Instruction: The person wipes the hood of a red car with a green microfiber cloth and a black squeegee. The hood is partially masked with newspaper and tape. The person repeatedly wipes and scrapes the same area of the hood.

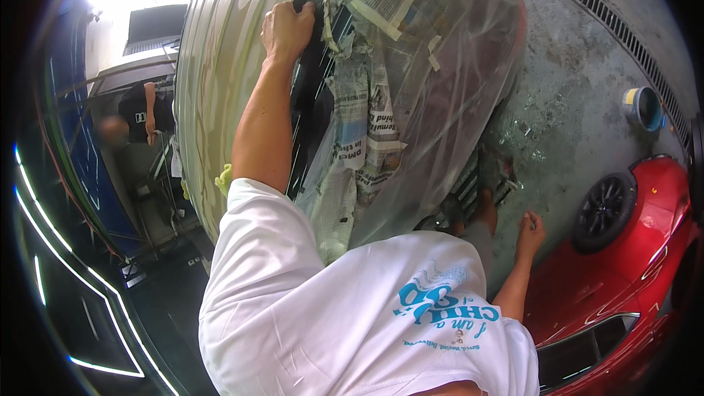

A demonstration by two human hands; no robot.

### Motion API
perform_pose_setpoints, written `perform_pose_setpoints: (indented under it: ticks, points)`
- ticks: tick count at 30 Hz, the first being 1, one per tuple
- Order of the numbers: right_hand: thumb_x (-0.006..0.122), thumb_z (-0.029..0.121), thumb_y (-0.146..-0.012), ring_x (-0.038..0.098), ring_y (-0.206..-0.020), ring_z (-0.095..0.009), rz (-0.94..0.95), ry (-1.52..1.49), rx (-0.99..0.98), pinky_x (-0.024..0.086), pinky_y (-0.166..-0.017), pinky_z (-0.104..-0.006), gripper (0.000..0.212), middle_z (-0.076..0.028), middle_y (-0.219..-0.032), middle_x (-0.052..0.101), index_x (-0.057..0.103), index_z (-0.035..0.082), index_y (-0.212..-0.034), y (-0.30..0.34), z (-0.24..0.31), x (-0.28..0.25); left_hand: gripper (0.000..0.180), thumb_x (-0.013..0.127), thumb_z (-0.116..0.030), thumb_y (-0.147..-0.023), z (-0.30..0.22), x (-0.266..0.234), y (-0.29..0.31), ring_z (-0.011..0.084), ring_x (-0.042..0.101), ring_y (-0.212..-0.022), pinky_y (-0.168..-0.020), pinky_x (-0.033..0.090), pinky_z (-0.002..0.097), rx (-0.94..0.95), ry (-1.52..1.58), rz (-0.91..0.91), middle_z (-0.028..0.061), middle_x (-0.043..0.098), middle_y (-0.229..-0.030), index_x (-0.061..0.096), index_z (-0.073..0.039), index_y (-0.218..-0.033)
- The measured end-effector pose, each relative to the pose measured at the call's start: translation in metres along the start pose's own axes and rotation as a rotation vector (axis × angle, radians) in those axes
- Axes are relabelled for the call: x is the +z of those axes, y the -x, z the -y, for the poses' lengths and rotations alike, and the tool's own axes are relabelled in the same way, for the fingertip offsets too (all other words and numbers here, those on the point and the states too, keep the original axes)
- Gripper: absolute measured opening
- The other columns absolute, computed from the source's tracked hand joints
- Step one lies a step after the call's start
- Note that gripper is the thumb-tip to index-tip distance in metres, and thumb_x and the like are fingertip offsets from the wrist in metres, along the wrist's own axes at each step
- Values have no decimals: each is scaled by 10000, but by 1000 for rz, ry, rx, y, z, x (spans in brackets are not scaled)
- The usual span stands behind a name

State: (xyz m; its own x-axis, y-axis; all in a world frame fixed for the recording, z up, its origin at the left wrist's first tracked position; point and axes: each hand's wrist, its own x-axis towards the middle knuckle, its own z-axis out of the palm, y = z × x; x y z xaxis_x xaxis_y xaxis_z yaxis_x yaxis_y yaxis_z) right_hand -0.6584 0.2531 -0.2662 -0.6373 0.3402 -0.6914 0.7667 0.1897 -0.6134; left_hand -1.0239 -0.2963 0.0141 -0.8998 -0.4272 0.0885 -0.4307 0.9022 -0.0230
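My left hand (286,29) is closed at the edge of a pale, ribbed vehicle roof (220,66), pinching a small black piece (299,2) whose kind I cannot make out. Just right of it runs a dark strip (314,95) along the roof's side. Newspaper sheets (352,117), taped on, and clear plastic film (455,88) cover the vehicle's side. Low on my right, my right hand (532,231) hangs away from the vehicle with curled fingers; whatever they may hold is too small to tell.
A red car (609,279) with a black wheel (605,213) stands close on my right. Beyond it are a bucket (644,108) and a floor drain grating (594,11). Across the roof is another person (139,114) in dark clothes. A yellow-green cloth (224,178) lies by my left arm.
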Motion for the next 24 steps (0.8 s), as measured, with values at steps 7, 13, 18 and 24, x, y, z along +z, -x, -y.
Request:
perform_pose_setpoints:
  ticks: [7,13,18,24]
  points:
    - [674,235,-998,658,-819,-153,16,-16,-4,501,-740,-307,367,-94,-1013,724,685,-29,-1253,2,-10,2,508,646,-470,-892,-16,-1,-8,468,702,-1041,-911,538,543,-48,14,3,287,738,-1040,772,11,-999]
    - [675,242,-1001,660,-823,-150,15,-24,94,497,-732,-296,359,-90,-984,721,685,-21,-1245,1,13,0,503,633,-455,-891,-25,-14,4,471,695,-1056,-935,531,546,-19,46,58,284,733,-1060,771,9,-1024]
    - [668,256,-1008,674,-864,-157,-12,-32,-13,504,-752,-302,367,-111,-1098,716,685,-22,-1247,-13,13,1,487,610,-445,-896,-15,-10,4,470,692,-1054,-937,526,552,-5,-42,2,281,734,-1045,780,-2,-1006]
    - [675,266,-1013,648,-879,-136,-2,-45,-16,494,-755,-297,366,-55,-1055,704,678,0,-1264,-15,-11,-3,489,600,-442,-896,-13,-10,0,471,692,-1054,-944,528,548,5,-51,22,288,733,-1045,781,-1,-1006]
